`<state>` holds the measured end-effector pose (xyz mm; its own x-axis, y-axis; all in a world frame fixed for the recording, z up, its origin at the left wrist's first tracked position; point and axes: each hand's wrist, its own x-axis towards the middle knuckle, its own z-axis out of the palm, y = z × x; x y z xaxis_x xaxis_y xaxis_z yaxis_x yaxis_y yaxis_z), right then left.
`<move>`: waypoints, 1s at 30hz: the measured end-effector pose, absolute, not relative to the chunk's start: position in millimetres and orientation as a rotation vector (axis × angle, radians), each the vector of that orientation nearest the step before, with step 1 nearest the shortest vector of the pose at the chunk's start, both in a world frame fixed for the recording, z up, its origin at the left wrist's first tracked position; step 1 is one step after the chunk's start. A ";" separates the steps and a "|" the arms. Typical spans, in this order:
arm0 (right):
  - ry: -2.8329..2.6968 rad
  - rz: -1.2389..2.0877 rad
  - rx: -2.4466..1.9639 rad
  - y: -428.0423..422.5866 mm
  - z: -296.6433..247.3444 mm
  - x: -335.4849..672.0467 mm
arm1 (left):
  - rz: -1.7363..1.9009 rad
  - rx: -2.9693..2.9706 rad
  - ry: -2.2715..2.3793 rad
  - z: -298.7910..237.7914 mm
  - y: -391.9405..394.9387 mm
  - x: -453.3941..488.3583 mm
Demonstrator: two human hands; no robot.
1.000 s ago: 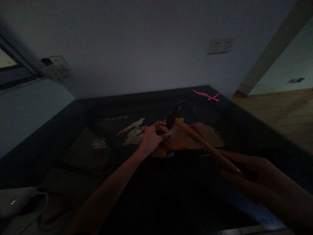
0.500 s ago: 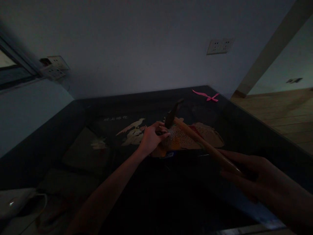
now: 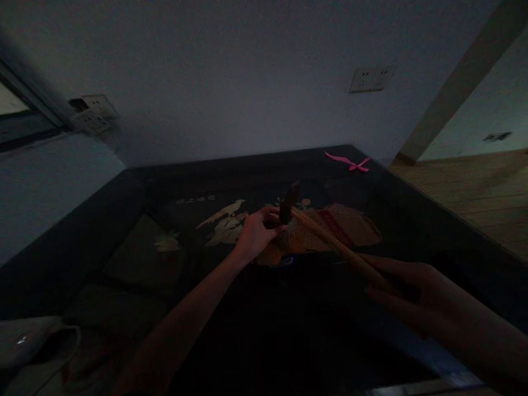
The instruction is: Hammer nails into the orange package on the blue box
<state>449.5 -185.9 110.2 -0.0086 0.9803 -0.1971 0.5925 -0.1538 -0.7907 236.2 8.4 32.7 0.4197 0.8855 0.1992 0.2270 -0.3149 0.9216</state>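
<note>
In dim light my right hand (image 3: 406,291) grips the wooden handle of a hammer (image 3: 330,242). Its dark head sits low, just beside the fingertips of my left hand (image 3: 256,234). The left hand's fingers are pinched together on something small that I cannot make out, resting on an orange speckled flat piece (image 3: 330,231) that lies on the dark glass-topped table (image 3: 391,198). A red strip crosses that piece under the handle.
Pale bird and flower figures (image 3: 225,220) show in the table top left of my hand. A pink ribbon (image 3: 348,161) lies at the far right corner. A white device with a cable (image 3: 28,341) sits at the near left. Wall sockets (image 3: 371,78) are above.
The hammer head has come down from a raised, tilted position to just beside my left fingertips. My right hand has shifted slightly left. The left hand has stayed in place.
</note>
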 end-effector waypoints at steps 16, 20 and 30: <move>-1.732 0.895 -1.850 -183.8 115.7 450.7 | 0.982 1.791 0.983 35.2 5.2 235.6; -1.719 0.943 -1.863 -182.7 116.6 447.9 | 0.968 1.803 0.967 33.0 6.1 235.3; -1.624 0.897 -1.818 -184.0 114.4 447.6 | 0.944 1.825 1.023 36.5 4.2 235.9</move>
